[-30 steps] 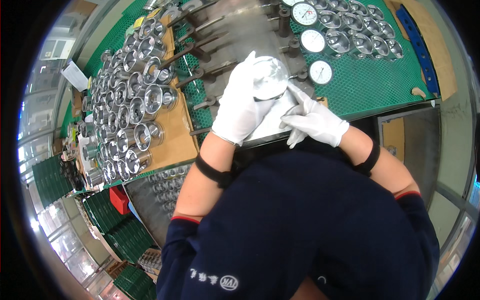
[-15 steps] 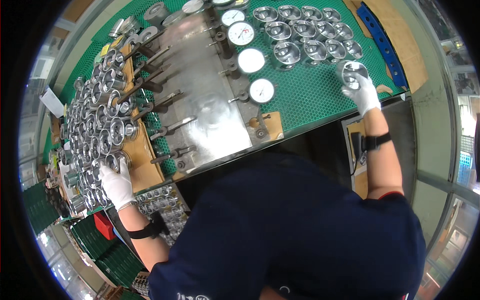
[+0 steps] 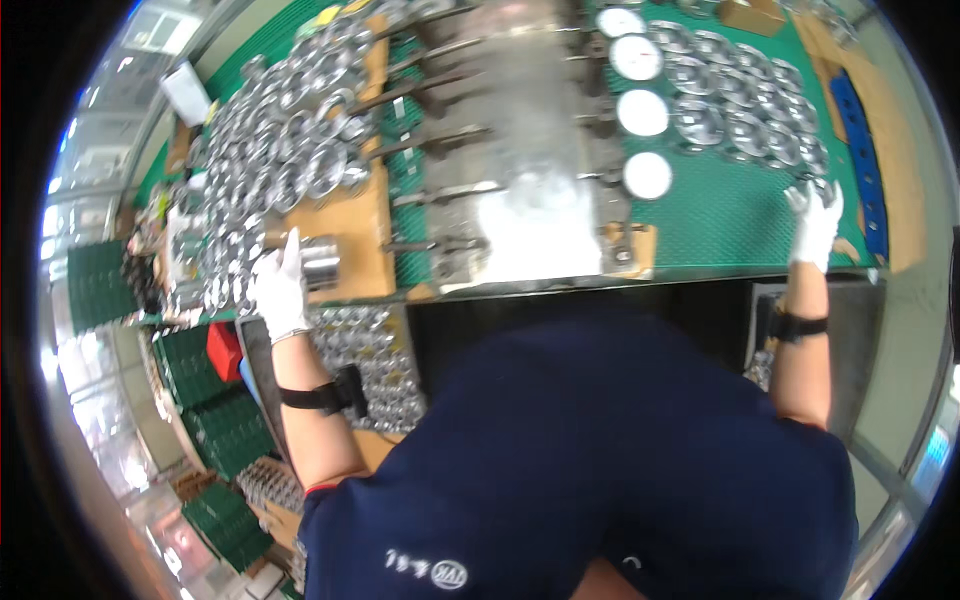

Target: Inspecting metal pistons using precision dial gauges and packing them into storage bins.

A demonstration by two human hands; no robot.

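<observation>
My left hand (image 3: 280, 287), in a white glove, is closed on a shiny metal piston (image 3: 321, 262), which lies tilted on its side over the cardboard (image 3: 362, 222). Beside it stand many more pistons (image 3: 285, 140), packed close together along the left of the bench. My right hand (image 3: 817, 222), gloved too, is at the near right corner of a second group of pistons (image 3: 746, 130) standing in rows on green matting. Its fingers are spread, with nothing plainly held. The nearest piston (image 3: 812, 156) is just beyond the fingertips. Motion blur softens the picture.
A metal plate (image 3: 535, 130) spans the middle of the bench, flanked by rod-like fixtures and several round dial gauges (image 3: 648, 176). A blue perforated bar (image 3: 862, 165) lies at the right. Below the bench edge sits a tray of small metal parts (image 3: 370, 360); green crates (image 3: 230, 425) are stacked lower left.
My right hand has let go of the piston it held, which now appears to stand with the right-hand rows. My left hand has tipped a piston onto its side. The view has swung left.
</observation>
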